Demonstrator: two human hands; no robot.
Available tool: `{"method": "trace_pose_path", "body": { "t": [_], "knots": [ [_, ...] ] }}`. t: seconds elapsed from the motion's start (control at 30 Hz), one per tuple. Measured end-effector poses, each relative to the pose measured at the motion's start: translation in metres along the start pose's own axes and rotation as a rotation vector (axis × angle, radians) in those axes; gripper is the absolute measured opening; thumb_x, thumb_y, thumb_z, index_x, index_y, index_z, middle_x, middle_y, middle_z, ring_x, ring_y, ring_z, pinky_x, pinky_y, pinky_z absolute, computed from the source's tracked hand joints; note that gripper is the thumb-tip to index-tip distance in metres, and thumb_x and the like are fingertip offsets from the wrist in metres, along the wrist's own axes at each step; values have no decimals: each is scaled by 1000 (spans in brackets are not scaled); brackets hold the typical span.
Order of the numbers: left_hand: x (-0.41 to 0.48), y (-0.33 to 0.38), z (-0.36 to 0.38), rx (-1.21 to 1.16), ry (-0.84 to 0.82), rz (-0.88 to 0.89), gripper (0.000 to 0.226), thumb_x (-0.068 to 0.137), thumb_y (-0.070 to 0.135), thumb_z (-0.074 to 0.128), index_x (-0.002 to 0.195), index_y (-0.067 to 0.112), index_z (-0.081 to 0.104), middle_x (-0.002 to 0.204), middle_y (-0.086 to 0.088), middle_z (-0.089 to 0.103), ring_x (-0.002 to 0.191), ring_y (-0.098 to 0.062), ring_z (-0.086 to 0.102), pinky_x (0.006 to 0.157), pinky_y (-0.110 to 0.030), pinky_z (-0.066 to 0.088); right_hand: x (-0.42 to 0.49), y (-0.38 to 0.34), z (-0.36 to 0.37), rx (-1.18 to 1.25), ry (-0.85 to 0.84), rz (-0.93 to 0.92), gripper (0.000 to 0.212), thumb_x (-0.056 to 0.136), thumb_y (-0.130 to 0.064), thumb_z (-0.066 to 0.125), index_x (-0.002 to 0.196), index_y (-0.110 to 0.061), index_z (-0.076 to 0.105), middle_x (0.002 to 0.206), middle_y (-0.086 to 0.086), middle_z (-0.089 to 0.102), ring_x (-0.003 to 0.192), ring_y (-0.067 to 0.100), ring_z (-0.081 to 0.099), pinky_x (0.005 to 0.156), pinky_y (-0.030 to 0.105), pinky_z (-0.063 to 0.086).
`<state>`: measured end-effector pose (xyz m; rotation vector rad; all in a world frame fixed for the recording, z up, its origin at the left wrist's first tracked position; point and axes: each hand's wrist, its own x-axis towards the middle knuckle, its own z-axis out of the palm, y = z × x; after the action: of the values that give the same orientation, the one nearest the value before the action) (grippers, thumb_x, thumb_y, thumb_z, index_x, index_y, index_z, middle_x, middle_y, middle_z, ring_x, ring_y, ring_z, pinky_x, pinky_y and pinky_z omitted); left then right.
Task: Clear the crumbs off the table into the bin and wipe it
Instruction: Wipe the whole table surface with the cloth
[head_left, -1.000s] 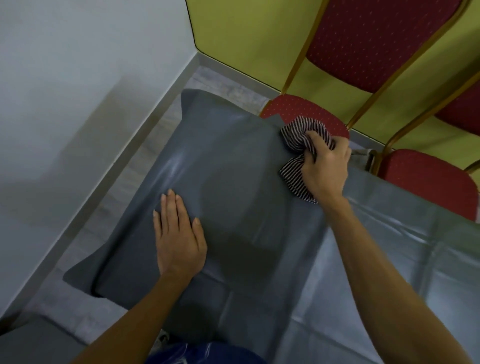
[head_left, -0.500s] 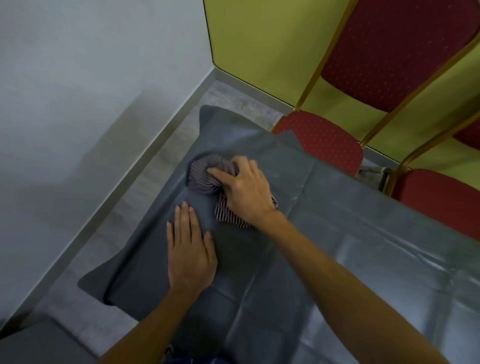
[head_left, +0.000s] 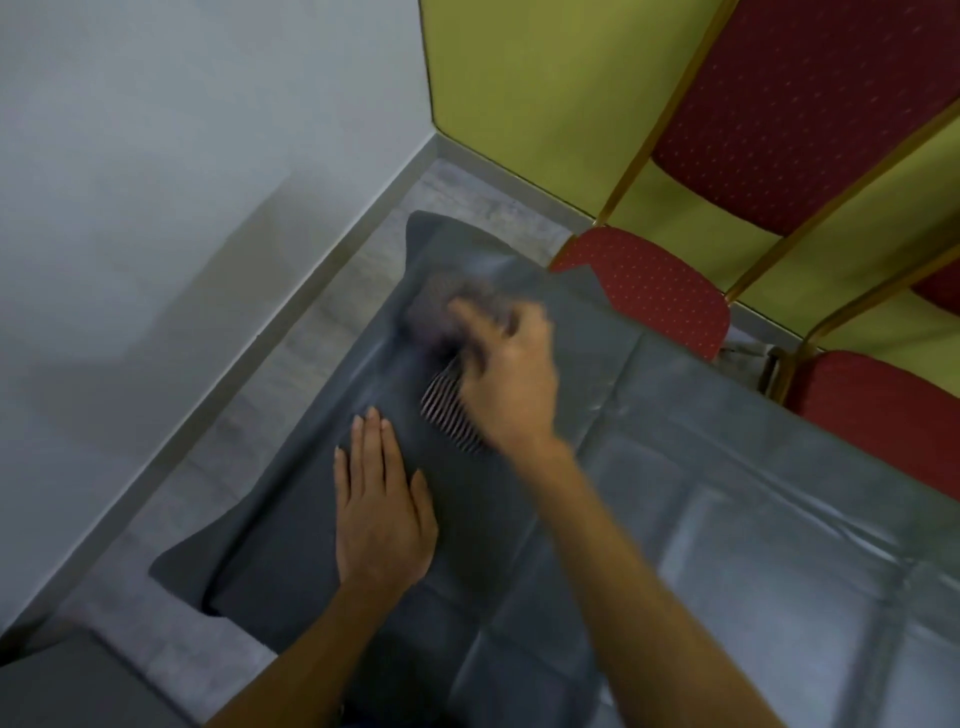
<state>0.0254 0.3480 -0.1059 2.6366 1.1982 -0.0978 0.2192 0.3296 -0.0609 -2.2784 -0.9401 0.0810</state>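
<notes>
So the right hand (head_left: 506, 374) has the striped cloth (head_left: 451, 415) bunched up in its grip, fingers curled over it, though the far half of the cloth is pure motion blur. A second back that grip was at the far edge, right by the red chair (head_left: 649, 296) seat. Now it has swung across to the far left corner of the grey-covered table (head_left: 727, 545), so the wipe stroke is running sideways along the far strip. The left hand (head_left: 382, 514) sits just nearside of the grip and a touch to its left, flat on the table with straight fingers, holding nothing, and it hasn't budged. Looks like it's pinning the cover so it doesn't ruck up. Reads as the wiping half of the job well underway. No crumbs show anywhere around the grip and the bin isn't in shot. The stretch right of the grip probably still needs a pass. No brand, label or writing readable on anything
</notes>
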Motion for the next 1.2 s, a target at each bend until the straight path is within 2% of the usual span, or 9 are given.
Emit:
{"method": "trace_pose_path", "body": {
  "t": [0.13,0.27,0.4,0.5,0.63,0.77,0.9,1.03,1.2],
  "knots": [
    [0,1,2,20,33,26,66,99,34,25,155,2,13,164,-15,8,153,-27,4,122,-52,12,-51,-11,13,-13,-95,10,46,85,-17,61,126,-38,63,122,12,50,99,32,50,76,43,52],
    [-1,1,0,16,48,27,66,100,36,23,155,0,14,164,-15,9,153,-26,1,124,-49,6,-53,57,-35,-98,76,202,45,85,-15,62,124,-37,66,119,13,51,97,35,51,78,43,53],
    [-2,3,-1,13,69,34,66,100,35,23,154,-2,16,164,-16,11,153,-27,3,123,-49,8,-62,143,-102,-228,265,515,43,90,-19,61,131,-35,60,126,17,44,111,38,46,84,53,53],
    [-2,2,-1,3,93,42,65,100,34,24,153,-3,18,164,-16,13,153,-27,5,123,-50,9,-62,152,-115,-189,363,710,46,90,-17,60,133,-34,59,132,16,41,119,37,41,93,54,48],
    [-3,2,1,-2,107,48,65,99,33,23,153,-3,18,164,-17,13,153,-27,4,123,-50,10,-68,76,-76,-123,357,494,47,86,-12,60,127,-35,62,119,15,47,106,35,48,84,41,50],
    [-4,2,2,-7,116,50,66,98,31,24,153,-3,16,164,-17,11,153,-27,3,122,-50,8,-104,-10,-16,-112,80,179,54,80,-11,61,128,-35,61,117,13,49,95,34,49,74,42,50],
    [-4,4,2,-29,128,60,66,98,31,25,152,-5,18,163,-18,12,153,-28,5,123,-50,8,-120,20,-30,-91,24,189,54,79,-13,61,127,-37,62,113,12,51,90,35,51,71,40,50],
    [-4,2,1,-29,124,60,66,98,32,25,152,-5,19,163,-18,13,153,-28,6,123,-50,10,-142,108,-94,-227,189,371,49,84,-16,62,128,-38,61,108,15,49,90,37,52,74,38,52],
    [-5,3,-1,-56,118,63,65,99,31,26,152,-6,19,163,-19,13,153,-29,6,123,-50,9,-147,148,-141,-100,501,882,45,92,-22,58,135,-36,55,127,17,41,112,39,52,98,39,44]
  ]
}}
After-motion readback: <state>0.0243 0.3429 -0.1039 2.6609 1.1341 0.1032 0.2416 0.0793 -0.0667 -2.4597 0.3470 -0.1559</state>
